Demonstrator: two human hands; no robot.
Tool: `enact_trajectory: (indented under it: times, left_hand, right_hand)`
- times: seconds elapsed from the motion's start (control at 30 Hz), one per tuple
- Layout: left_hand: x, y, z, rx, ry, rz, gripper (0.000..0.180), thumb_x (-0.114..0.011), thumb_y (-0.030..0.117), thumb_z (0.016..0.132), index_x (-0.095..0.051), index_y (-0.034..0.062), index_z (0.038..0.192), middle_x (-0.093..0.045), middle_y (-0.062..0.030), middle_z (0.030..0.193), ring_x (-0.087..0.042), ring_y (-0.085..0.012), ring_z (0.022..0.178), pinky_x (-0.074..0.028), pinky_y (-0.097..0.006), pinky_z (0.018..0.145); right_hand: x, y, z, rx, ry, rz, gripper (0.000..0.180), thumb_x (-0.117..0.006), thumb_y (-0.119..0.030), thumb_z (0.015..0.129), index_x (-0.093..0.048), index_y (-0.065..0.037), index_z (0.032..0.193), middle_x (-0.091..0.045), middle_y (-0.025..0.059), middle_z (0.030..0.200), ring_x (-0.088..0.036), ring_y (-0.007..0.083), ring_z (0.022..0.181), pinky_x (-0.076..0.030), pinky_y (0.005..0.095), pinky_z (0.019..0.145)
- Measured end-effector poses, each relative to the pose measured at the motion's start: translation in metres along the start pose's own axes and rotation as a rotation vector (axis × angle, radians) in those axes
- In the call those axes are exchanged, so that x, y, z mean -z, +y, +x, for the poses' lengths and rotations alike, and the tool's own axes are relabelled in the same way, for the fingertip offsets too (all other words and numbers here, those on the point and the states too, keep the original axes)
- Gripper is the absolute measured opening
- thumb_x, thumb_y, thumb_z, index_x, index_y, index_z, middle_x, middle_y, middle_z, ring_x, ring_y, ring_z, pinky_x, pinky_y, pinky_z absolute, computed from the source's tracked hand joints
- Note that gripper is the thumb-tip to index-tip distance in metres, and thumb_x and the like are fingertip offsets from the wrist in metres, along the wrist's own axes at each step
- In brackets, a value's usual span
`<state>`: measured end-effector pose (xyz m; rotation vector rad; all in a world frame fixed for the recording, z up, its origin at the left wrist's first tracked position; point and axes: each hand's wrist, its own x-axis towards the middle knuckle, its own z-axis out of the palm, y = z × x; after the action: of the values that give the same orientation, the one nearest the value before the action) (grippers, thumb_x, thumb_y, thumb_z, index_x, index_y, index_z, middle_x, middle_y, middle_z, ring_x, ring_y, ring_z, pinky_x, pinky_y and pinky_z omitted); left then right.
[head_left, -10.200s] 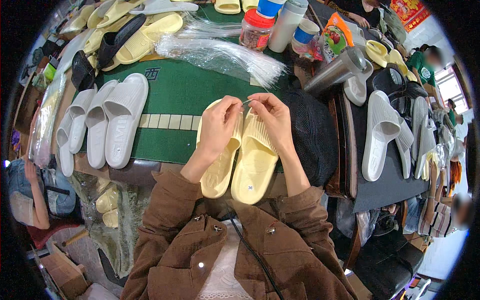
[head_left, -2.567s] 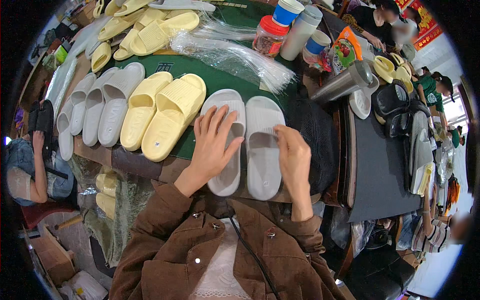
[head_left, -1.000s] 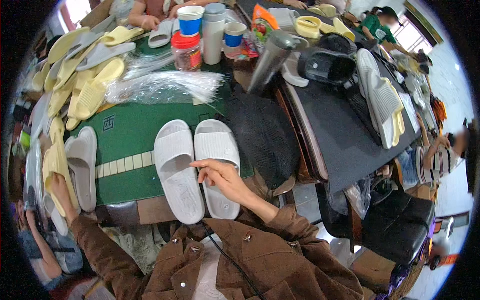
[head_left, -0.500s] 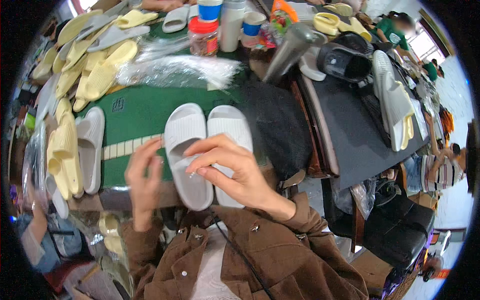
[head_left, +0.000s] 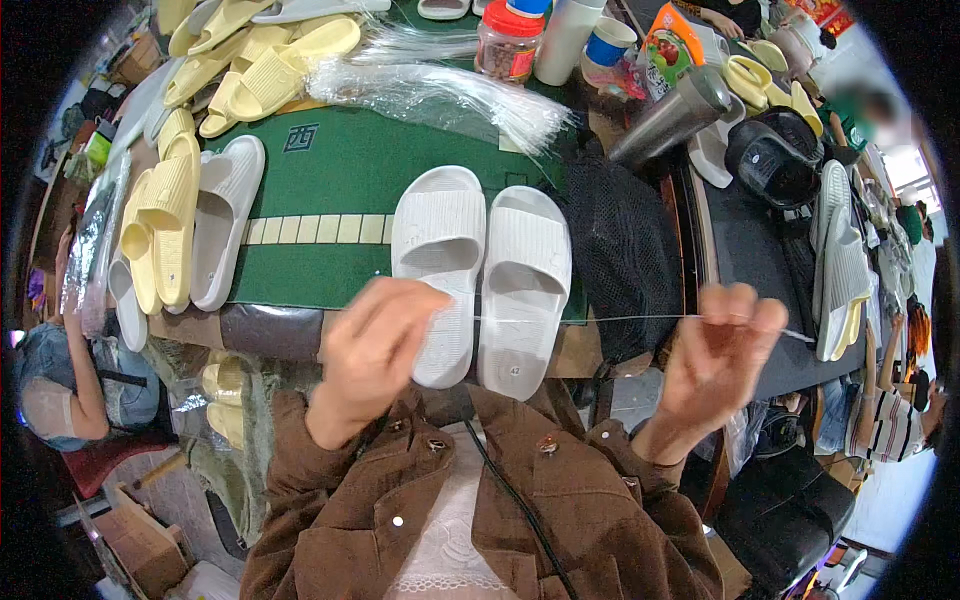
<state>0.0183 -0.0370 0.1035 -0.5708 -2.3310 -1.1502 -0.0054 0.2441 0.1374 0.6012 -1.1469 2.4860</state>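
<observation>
My left hand [head_left: 375, 345], somewhat blurred, is closed in a pinch over the near end of the left slipper. Off to the right, my right hand [head_left: 718, 350] pinches as well, over the gap by the dark table. A thin clear plastic strand [head_left: 620, 318] runs taut between the two hands, and its tail pokes out past the right fingers. Below it, a pair of light grey slide slippers lies side by side at the table's front edge: the left slipper [head_left: 440, 225] and the right slipper [head_left: 527, 235]. Both have ribbed straps.
A bundle of clear plastic strands [head_left: 440, 95] lies across the green mat [head_left: 350, 170]. Yellow slippers [head_left: 170, 215] are heaped at the left. A red-lidded jar [head_left: 508, 45], a steel flask [head_left: 680, 115] and black slippers [head_left: 775, 155] stand farther back. A black chair [head_left: 785, 510] is at right.
My hands have moved apart, the right one well to the right, and the strand now stretches between them. The view has shifted, so the table's things appear farther right and higher.
</observation>
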Motion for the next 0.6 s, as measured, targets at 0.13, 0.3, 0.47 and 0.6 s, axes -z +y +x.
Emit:
enact_trajectory:
  times: [0.13, 0.3, 0.47, 0.6]
  left_hand:
    - [0.02, -0.02, 0.004, -0.089, 0.125, 0.272, 0.021, -0.066, -0.01, 0.078, -0.068, -0.0036, 0.097, -0.067, -0.0157, 0.097, -0.067, -0.0314, 0.085, -0.055, -0.038, 0.073]
    - [0.018, -0.035, -0.008, -0.14, 0.01, 0.297, 0.02, -0.066, -0.008, 0.079, -0.066, -0.0031, 0.099, -0.067, -0.015, 0.1, -0.066, -0.0322, 0.087, -0.055, -0.039, 0.073]
    - [-0.014, -0.033, -0.035, -0.143, -0.233, 0.083, 0.02, -0.066, -0.005, 0.082, -0.064, -0.0016, 0.102, -0.066, -0.014, 0.103, -0.066, -0.032, 0.091, -0.055, -0.039, 0.076]
    - [-0.034, -0.044, -0.04, -0.014, -0.214, 0.104, 0.027, -0.065, 0.0, 0.086, -0.063, -0.0008, 0.113, -0.065, -0.0151, 0.112, -0.065, -0.034, 0.099, -0.055, -0.039, 0.082]
  right_hand:
    - [0.017, -0.016, 0.009, 0.085, 0.114, 0.009, 0.008, -0.053, -0.012, 0.102, -0.053, -0.007, 0.108, -0.048, 0.0056, 0.08, -0.041, 0.0118, 0.06, -0.035, 0.0157, 0.046]
    - [0.022, -0.001, 0.012, -0.1, 0.067, -0.446, 0.02, -0.05, -0.001, 0.099, -0.056, -0.002, 0.118, -0.06, 0.0064, 0.081, -0.043, 0.0061, 0.056, -0.033, 0.0175, 0.047]
    - [0.012, 0.027, 0.004, -0.758, -0.395, -0.787, 0.014, -0.059, -0.003, 0.094, -0.067, 0.0, 0.106, -0.068, 0.0075, 0.082, -0.057, 0.0078, 0.058, -0.043, 0.0214, 0.051]
    - [0.009, 0.064, -0.013, -0.54, -0.73, -1.122, 0.015, -0.064, -0.004, 0.09, -0.068, 0.003, 0.102, -0.067, 0.0132, 0.083, -0.066, 0.0219, 0.065, -0.053, 0.0322, 0.063]
